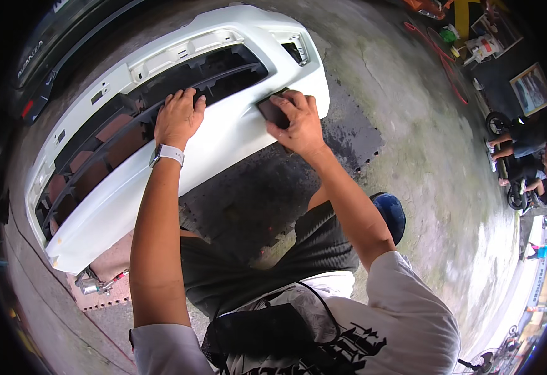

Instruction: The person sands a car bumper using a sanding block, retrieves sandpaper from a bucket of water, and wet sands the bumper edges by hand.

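A white car bumper cover [226,136] lies before me, with dark grille openings along its length. My left hand [179,117] rests palm down on the lower edge of the grille opening [226,65], thumb apart from the fingers. A pale-strapped watch [166,154] is on that wrist. Toward the bumper's right end, my right hand [297,119] holds a dark abrasive pad or folded sandpaper [273,112] against the white surface. Thumb and fingers grip its near side, and part of it is hidden under them.
Dark foam mats [236,206] lie under the bumper on the concrete floor [372,93]. A spray gun [92,283] lies at the lower left. A dark car [43,65] stands beyond the bumper. A red hose [447,65], a framed picture [531,89] and people beside motorcycles [517,199] are at the right.
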{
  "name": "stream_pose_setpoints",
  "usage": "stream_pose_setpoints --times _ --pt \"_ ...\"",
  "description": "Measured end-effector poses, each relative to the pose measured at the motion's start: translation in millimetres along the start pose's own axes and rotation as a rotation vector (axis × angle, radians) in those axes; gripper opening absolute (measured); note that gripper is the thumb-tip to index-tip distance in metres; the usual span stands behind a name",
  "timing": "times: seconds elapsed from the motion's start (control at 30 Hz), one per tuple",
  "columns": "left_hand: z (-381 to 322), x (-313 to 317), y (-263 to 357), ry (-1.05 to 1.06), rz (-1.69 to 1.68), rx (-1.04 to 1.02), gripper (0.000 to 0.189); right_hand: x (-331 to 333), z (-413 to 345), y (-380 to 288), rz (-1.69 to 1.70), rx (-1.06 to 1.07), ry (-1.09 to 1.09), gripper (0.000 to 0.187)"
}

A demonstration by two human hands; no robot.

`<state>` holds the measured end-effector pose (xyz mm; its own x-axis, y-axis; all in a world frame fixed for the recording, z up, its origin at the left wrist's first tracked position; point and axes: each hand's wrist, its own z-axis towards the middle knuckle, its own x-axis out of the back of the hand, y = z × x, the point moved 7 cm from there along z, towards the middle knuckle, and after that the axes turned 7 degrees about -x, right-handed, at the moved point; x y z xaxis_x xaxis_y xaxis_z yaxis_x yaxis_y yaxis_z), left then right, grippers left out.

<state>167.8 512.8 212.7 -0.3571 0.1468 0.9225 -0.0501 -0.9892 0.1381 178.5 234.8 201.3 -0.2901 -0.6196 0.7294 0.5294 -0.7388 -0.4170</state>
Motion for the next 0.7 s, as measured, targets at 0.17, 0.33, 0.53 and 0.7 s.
stream_pose_setpoints --times 0.17,0.33,0.53,0.7 --pt "1.0 -4.5 -3.6 0.024 0.001 0.009 0.037 -4.7 4.9 85.7 0.134 -0.386 0.019 0.051" --pt "1.6 -1.0 1.7 0.016 0.009 -0.010 0.038 -13.8 -0.2 76.2 0.496 -0.377 -0.023 0.050" --pt "2.1 -2.2 0.2 0.012 0.026 -0.009 0.037 -19.2 10.9 56.3 0.309 -0.158 -0.061 0.051" --pt "0.8 -3.4 -2.4 0.011 0.012 0.006 0.037 -24.1 8.3 46.0 0.289 -0.147 -0.108 0.052"
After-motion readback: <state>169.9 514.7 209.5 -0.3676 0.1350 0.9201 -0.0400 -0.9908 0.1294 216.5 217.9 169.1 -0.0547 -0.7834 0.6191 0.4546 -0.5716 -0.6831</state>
